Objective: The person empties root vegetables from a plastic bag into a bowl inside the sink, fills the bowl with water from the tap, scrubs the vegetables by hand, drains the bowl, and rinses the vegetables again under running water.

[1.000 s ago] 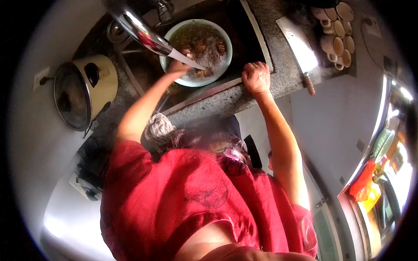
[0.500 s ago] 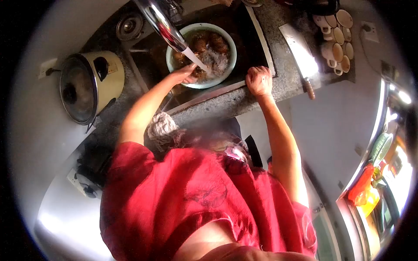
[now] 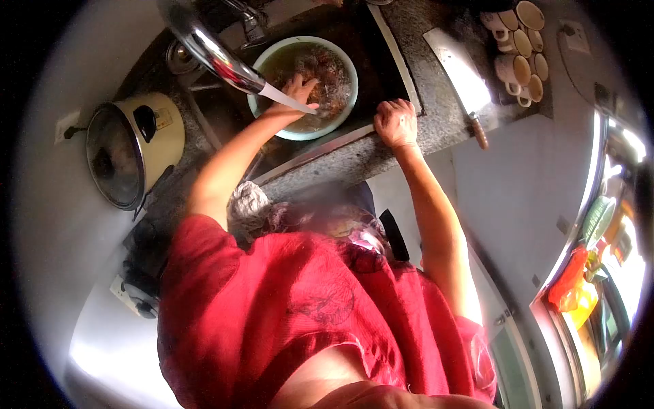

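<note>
A pale round basin point(image 3: 353, 95) stands in the dark sink point(image 3: 371, 51), holding cloudy water and brownish pieces whose kind I cannot make out. Water streams from the chrome faucet point(image 3: 211, 51) into it. My left hand point(image 3: 294, 97) is inside the basin at the water, its fingers spread apart and partly covered by the stream. Nothing shows in its grasp. On the sink's front right edge point(image 3: 417, 102) rests my right hand point(image 3: 395, 124), fingers curled down over the rim.
Right of the sink lies a cleaver point(image 3: 463, 75) with a wooden handle. Several white mugs point(image 3: 516, 68) stand beyond it. A cream-coloured cooker point(image 3: 160, 129) with a glass lid is at the left. A crumpled cloth point(image 3: 248, 200) hangs near the counter's front edge.
My left hand has moved farther into the basin and its fingers have spread. The whole view has shifted slightly; my right hand stays on the sink edge.
</note>
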A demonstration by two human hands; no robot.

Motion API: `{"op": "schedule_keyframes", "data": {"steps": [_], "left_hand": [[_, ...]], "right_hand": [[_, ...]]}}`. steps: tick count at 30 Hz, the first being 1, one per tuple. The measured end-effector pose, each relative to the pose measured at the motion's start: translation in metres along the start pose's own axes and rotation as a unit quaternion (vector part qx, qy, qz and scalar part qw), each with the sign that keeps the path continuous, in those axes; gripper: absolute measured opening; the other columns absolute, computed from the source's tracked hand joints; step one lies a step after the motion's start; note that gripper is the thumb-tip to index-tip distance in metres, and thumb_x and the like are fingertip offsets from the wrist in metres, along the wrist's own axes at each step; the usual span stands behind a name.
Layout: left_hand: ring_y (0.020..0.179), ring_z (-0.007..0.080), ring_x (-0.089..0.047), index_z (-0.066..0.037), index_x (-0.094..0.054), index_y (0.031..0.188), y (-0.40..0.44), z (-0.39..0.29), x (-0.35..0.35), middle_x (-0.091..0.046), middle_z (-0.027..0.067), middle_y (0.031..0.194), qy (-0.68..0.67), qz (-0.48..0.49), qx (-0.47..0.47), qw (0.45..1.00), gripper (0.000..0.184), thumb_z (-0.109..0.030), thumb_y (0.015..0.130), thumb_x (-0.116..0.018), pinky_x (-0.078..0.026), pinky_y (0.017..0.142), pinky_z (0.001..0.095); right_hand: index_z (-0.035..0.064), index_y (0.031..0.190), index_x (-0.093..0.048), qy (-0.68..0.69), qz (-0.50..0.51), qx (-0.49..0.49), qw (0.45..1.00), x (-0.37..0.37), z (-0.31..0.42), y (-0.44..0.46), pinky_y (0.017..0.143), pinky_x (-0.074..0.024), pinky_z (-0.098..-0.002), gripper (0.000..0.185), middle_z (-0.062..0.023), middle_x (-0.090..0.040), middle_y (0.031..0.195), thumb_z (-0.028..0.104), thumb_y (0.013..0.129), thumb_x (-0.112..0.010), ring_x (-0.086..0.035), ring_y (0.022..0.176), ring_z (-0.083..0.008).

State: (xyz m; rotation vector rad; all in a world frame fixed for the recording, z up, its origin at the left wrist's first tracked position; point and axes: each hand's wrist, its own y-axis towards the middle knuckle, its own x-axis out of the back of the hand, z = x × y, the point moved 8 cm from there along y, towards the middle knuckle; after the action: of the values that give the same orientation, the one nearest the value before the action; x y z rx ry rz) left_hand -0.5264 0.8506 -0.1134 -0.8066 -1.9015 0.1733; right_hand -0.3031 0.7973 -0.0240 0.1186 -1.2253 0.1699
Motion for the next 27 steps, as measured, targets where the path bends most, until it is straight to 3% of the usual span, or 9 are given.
{"op": "schedule_keyframes", "data": {"steps": [2, 6, 9, 13, 17, 18, 19, 22, 27], "left_hand": [[0.134, 0.0455, -0.029, -0.013, -0.035, 0.143, 0.011, -0.012, -0.010, -0.025, 0.0290, 0.146, -0.009, 0.066, 0.018, 0.998, 0.069, -0.023, 0.082, -0.064, -0.031, 0.110, 0.0460], [0.135, 0.0446, -0.029, -0.029, -0.033, 0.144, 0.026, 0.015, -0.070, -0.023, 0.0292, 0.147, 0.050, 0.007, 0.025, 0.998, 0.063, -0.018, 0.086, -0.055, -0.031, 0.109, 0.0466], [0.123, 0.0494, -0.039, -0.025, -0.028, 0.147, 0.000, 0.004, -0.043, -0.040, 0.0311, 0.127, 0.026, 0.041, -0.011, 0.999, 0.067, -0.020, 0.086, -0.056, -0.036, 0.103, 0.0493], [0.125, 0.0484, -0.038, -0.039, -0.025, 0.146, -0.017, 0.017, -0.021, -0.035, 0.0330, 0.133, -0.117, 0.022, 0.018, 0.993, 0.062, -0.033, 0.091, -0.053, -0.034, 0.102, 0.0505], [0.107, 0.0426, -0.052, -0.027, -0.053, 0.121, -0.001, 0.048, -0.045, -0.054, 0.0249, 0.109, -0.007, -0.075, -0.001, 0.997, 0.032, -0.036, 0.091, -0.048, -0.041, 0.088, 0.0534], [0.120, 0.0386, -0.050, -0.010, -0.051, 0.131, 0.008, 0.047, -0.050, -0.049, 0.0188, 0.134, 0.070, 0.049, 0.021, 0.996, 0.041, -0.032, 0.097, -0.039, -0.044, 0.096, 0.0464], [0.120, 0.0386, -0.050, -0.010, -0.051, 0.131, 0.014, 0.039, -0.039, -0.049, 0.0188, 0.134, 0.067, 0.048, 0.017, 0.996, 0.041, -0.032, 0.097, -0.039, -0.044, 0.096, 0.0464], [0.086, 0.0355, -0.061, 0.003, -0.060, 0.083, 0.032, 0.016, -0.033, -0.062, 0.0229, 0.090, 0.075, -0.003, -0.072, 0.995, 0.028, -0.015, 0.091, -0.040, -0.048, 0.074, 0.0464], [0.074, 0.0391, -0.065, 0.003, -0.065, 0.071, 0.034, 0.004, -0.009, -0.063, 0.0253, 0.076, 0.070, -0.009, -0.111, 0.991, 0.021, -0.011, 0.081, -0.054, -0.052, 0.069, 0.0468]], "right_hand": [[0.0080, 0.068, -0.055, -0.001, 0.005, -0.004, 1.000, 0.000, -0.001, -0.001, 0.080, -0.0417, -0.0405, 0.014, -0.0083, -0.061, 0.074, 0.021, 0.071, -0.058, -0.056, 0.081, -0.0282], [0.0082, 0.068, -0.055, 0.003, 0.001, 0.001, 1.000, 0.000, 0.002, -0.001, 0.080, -0.0418, -0.0401, 0.013, -0.0081, -0.061, 0.073, 0.021, 0.071, -0.058, -0.056, 0.080, -0.0282], [0.0083, 0.068, -0.055, 0.003, -0.002, -0.008, 1.000, 0.003, 0.000, 0.000, 0.080, -0.0419, -0.0402, 0.013, -0.0080, -0.061, 0.073, 0.021, 0.072, -0.058, -0.056, 0.080, -0.0284], [0.0086, 0.068, -0.055, 0.006, -0.003, -0.006, 1.000, 0.004, 0.002, -0.001, 0.079, -0.0421, -0.0406, 0.014, -0.0078, -0.060, 0.072, 0.021, 0.072, -0.060, -0.056, 0.080, -0.0287], [0.0092, 0.068, -0.056, -0.015, -0.009, 0.003, 1.000, 0.002, 0.003, 0.001, 0.080, -0.0421, -0.0404, 0.013, -0.0074, -0.061, 0.072, 0.021, 0.072, -0.060, -0.056, 0.080, -0.0287], [0.0093, 0.069, -0.056, -0.012, -0.005, 0.002, 1.000, 0.001, 0.002, 0.002, 0.080, -0.0421, -0.0403, 0.013, -0.0073, -0.062, 0.073, 0.021, 0.072, -0.060, -0.056, 0.080, -0.0288], [0.0094, 0.069, -0.057, -0.011, 0.001, -0.001, 1.000, 0.000, 0.000, 0.000, 0.080, -0.0422, -0.0403, 0.013, -0.0073, -0.062, 0.074, 0.021, 0.072, -0.060, -0.056, 0.080, -0.0289], [0.0089, 0.069, -0.057, -0.005, 0.007, -0.004, 1.000, 0.000, 0.001, -0.002, 0.081, -0.0424, -0.0403, 0.013, -0.0074, -0.062, 0.074, 0.021, 0.071, -0.060, -0.057, 0.079, -0.0288], [0.0086, 0.070, -0.058, -0.004, 0.001, -0.011, 1.000, 0.002, 0.000, 0.001, 0.082, -0.0423, -0.0399, 0.013, -0.0072, -0.062, 0.074, 0.021, 0.071, -0.060, -0.057, 0.080, -0.0283]]}}
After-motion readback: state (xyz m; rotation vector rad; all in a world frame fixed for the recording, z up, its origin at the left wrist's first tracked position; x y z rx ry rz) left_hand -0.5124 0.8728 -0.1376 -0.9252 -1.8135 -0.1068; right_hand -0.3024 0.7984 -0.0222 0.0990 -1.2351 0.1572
